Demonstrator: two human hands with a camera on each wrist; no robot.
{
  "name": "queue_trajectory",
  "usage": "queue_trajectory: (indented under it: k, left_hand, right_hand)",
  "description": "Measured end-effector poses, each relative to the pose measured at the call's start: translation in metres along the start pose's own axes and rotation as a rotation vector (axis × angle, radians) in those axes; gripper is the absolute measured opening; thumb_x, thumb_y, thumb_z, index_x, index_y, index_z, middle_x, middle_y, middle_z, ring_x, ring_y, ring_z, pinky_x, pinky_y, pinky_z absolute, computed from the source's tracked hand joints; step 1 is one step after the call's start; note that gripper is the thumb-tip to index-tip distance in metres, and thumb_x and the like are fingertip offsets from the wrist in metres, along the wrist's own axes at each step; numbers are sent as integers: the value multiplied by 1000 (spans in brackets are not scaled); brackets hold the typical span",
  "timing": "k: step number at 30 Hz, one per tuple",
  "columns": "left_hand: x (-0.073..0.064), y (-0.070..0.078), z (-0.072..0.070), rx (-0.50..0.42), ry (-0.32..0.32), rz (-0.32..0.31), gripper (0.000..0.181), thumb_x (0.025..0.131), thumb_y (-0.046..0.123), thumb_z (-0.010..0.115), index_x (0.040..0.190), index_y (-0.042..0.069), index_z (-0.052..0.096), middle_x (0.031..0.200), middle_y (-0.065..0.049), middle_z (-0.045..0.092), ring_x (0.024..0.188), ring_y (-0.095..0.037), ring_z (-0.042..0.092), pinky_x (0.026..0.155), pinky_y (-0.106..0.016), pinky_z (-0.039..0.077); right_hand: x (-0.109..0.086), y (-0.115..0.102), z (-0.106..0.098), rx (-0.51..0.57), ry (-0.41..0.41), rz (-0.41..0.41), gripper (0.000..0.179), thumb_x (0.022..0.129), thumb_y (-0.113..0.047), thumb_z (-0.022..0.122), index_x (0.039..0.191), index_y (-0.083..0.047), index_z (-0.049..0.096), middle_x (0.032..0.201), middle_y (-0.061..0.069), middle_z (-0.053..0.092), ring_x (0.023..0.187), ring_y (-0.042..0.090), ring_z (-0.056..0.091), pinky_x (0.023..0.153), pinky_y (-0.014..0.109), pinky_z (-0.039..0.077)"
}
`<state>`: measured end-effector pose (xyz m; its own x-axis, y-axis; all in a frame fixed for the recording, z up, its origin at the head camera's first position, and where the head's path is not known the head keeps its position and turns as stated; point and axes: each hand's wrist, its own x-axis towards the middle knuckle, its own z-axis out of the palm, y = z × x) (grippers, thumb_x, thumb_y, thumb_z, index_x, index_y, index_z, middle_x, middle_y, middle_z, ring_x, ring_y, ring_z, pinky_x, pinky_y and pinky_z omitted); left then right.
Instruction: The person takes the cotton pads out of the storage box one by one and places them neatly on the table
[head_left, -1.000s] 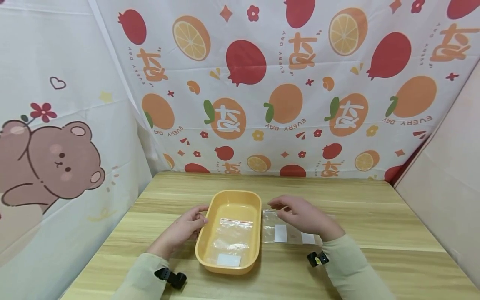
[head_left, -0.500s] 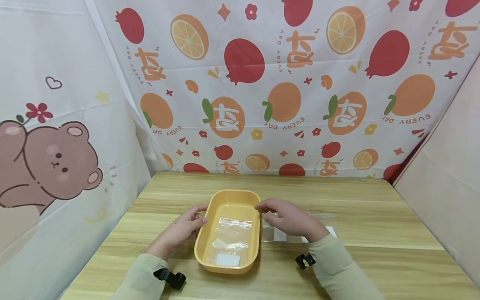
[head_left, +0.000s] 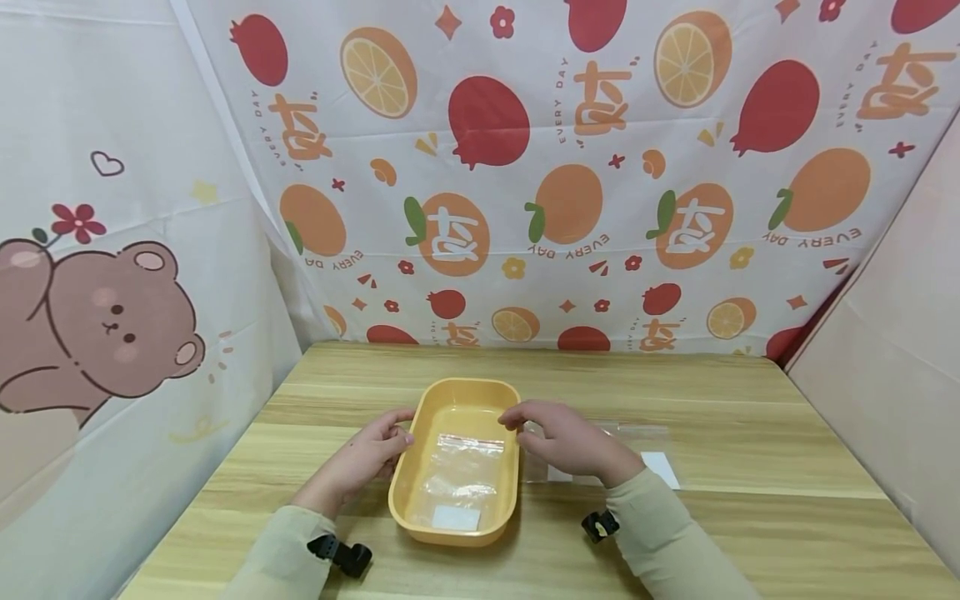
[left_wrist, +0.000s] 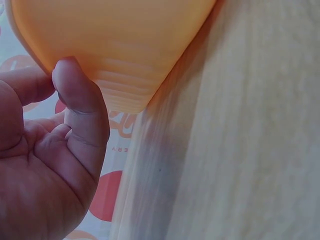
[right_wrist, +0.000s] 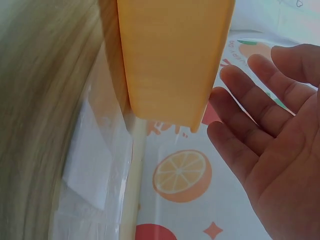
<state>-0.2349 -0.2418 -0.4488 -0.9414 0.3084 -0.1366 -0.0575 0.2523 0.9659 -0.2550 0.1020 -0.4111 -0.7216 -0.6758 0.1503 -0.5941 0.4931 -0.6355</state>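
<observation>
A yellow plastic tray (head_left: 453, 540) with rounded corners stands on the table. Inside lies a clear zip bag (head_left: 461, 479) with a red-lined seal and a white label. My left hand (head_left: 365, 457) pinches the tray's left rim between thumb and index finger, as the left wrist view shows on the tray's outer wall (left_wrist: 115, 40). My right hand (head_left: 562, 437) hovers at the tray's right rim, fingertips overlapping it. In the right wrist view its fingers (right_wrist: 237, 145) are spread and hold nothing. Beneath it lie clear bags (head_left: 660, 469) with white labels, partly hidden.
The light wooden table (head_left: 772, 467) ends at a fruit-printed cloth (head_left: 630, 250) behind. A bear-printed curtain (head_left: 120, 325) hangs at the left, a plain pale one (head_left: 900, 333) at the right. Black camera mounts (head_left: 600, 525) sit on both wrists.
My right hand has moved left from above the loose bags to the tray's right rim, uncovering a white label on the right. The left hand keeps its hold on the tray.
</observation>
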Motion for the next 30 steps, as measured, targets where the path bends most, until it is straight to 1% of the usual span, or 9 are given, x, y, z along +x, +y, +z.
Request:
queue_trajectory:
  k: [5, 9, 13, 16, 21, 24, 30]
  left_hand:
    - [0, 1, 0, 1, -1, -2, 53, 106, 16, 52, 154, 5, 34, 103, -18, 55, 81, -23, 60, 68, -38, 58]
    - [0, 2, 0, -1, -7, 4, 54, 106, 17, 52, 155, 3, 32, 104, -18, 54, 83, -24, 61, 69, -38, 58]
    - [0, 3, 0, -5, -12, 7, 55, 106, 17, 52, 155, 3, 31, 103, -18, 54, 82, -24, 60, 68, -38, 58]
    - [0, 3, 0, -7, -12, 5, 56, 106, 17, 52, 155, 3, 31, 102, -17, 54, 81, -23, 59, 67, -37, 57]
    - [1, 3, -1, -10, -12, 4, 55, 106, 17, 52, 155, 3, 31, 101, -16, 54, 81, -22, 58, 67, -36, 57]
    - [1, 2, -2, -7, -11, 4, 55, 106, 17, 51, 155, 3, 31, 101, -16, 54, 81, -22, 58, 68, -36, 57]
    - [1, 2, -1, -1, -17, 5, 54, 106, 16, 51, 155, 3, 32, 101, -17, 54, 82, -22, 59, 69, -37, 58]
  right_hand:
    - [4, -3, 3, 8, -20, 21, 28, 103, -18, 56, 129, -20, 65, 122, -2, 66, 110, 10, 59, 99, 49, 49]
    - [8, -5, 6, -11, -32, 4, 28, 102, -19, 57, 129, -17, 66, 122, 1, 67, 110, 12, 60, 97, 46, 50]
    - [10, -6, 9, -43, -26, 3, 30, 103, -19, 56, 130, -13, 66, 122, -1, 67, 110, 12, 61, 95, 42, 51]
    - [11, -8, 10, -75, -14, 10, 30, 102, -18, 55, 130, -13, 66, 121, -3, 67, 109, 10, 60, 93, 38, 52]
    - [14, -10, 13, -112, -7, 5, 29, 101, -15, 56, 127, -14, 68, 119, -4, 68, 109, 12, 62, 92, 35, 52]
    - [16, -13, 15, -137, -17, -8, 28, 100, -15, 57, 126, -14, 69, 118, -3, 69, 108, 12, 62, 93, 35, 51]
    - [23, -21, 23, -217, -71, -73, 29, 99, -19, 59, 125, -17, 70, 117, -8, 68, 108, 9, 62, 97, 33, 49]
